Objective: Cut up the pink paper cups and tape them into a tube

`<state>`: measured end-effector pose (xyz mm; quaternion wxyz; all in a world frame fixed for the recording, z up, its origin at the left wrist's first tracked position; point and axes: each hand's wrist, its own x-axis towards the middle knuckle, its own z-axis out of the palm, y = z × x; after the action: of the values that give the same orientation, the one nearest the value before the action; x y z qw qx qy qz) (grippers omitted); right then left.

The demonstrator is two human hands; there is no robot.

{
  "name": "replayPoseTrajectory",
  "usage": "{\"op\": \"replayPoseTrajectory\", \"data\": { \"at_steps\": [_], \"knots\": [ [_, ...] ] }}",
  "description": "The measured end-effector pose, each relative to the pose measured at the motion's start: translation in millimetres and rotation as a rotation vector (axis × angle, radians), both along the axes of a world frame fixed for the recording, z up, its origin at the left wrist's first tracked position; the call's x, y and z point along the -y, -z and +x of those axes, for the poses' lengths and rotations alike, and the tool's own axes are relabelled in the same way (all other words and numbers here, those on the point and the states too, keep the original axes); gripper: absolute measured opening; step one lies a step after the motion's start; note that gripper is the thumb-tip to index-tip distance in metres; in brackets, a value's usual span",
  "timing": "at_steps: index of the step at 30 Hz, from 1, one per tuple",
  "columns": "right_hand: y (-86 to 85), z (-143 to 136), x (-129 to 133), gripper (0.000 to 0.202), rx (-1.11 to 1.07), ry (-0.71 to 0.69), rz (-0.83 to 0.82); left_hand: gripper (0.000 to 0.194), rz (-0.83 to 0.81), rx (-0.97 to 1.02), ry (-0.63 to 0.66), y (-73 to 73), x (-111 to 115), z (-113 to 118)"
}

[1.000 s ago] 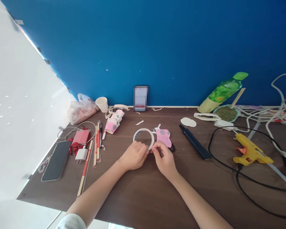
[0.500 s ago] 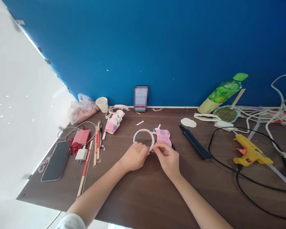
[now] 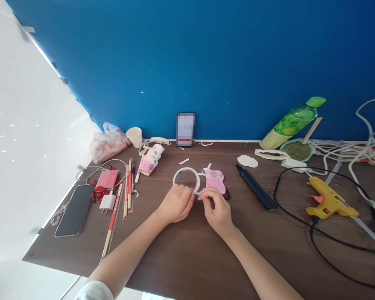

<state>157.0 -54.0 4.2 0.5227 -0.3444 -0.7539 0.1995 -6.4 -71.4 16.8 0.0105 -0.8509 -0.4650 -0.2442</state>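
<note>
A white roll of tape (image 3: pixel 198 179) is held up on its edge above the brown table by my left hand (image 3: pixel 176 203), whose fingers close on its lower rim. My right hand (image 3: pixel 217 211) pinches the loose end of the tape, and a short strip stretches between the two hands. Just behind my right hand lies a pink paper piece with grey spots (image 3: pixel 215 180). A metal tip and a dark loop, perhaps scissors, stick out from under it. A pink cut paper cup (image 3: pixel 151 160) lies further left.
Left are a phone (image 3: pixel 74 210), a white charger (image 3: pixel 107 201), chopsticks (image 3: pixel 112 221) and a paper cup (image 3: pixel 134 136). A second phone (image 3: pixel 185 130) leans on the blue wall. Right are a black tool (image 3: pixel 256 187), a yellow glue gun (image 3: pixel 328 198), cables and a green bottle (image 3: pixel 292 123).
The tape roll and my left hand have shifted slightly left. A small gap has opened between my hands, with a short strip of tape now showing across it.
</note>
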Motion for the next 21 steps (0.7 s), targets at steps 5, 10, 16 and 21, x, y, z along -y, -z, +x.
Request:
{"op": "replayPoseTrajectory", "data": {
  "at_steps": [5, 10, 16, 21],
  "knots": [
    [4.8, -2, 4, 0.022, -0.001, -0.017, -0.078, 0.020, 0.002, -0.024, -0.020, 2.5, -1, -2],
    [-3.6, -1, -1, 0.012, 0.189, 0.035, 0.137, 0.021, 0.059, -0.088, -0.054, 2.1, -3, -2],
    [-3.7, 6, -5, 0.014, 0.415, 0.114, 0.337, 0.023, 0.148, -0.166, -0.068, 1.1, -3, 0],
    [-10.0, 2, -4, 0.016, 0.454, 0.127, 0.325, 0.023, 0.117, -0.125, -0.052, 2.6, -1, 0]
  ]
}}
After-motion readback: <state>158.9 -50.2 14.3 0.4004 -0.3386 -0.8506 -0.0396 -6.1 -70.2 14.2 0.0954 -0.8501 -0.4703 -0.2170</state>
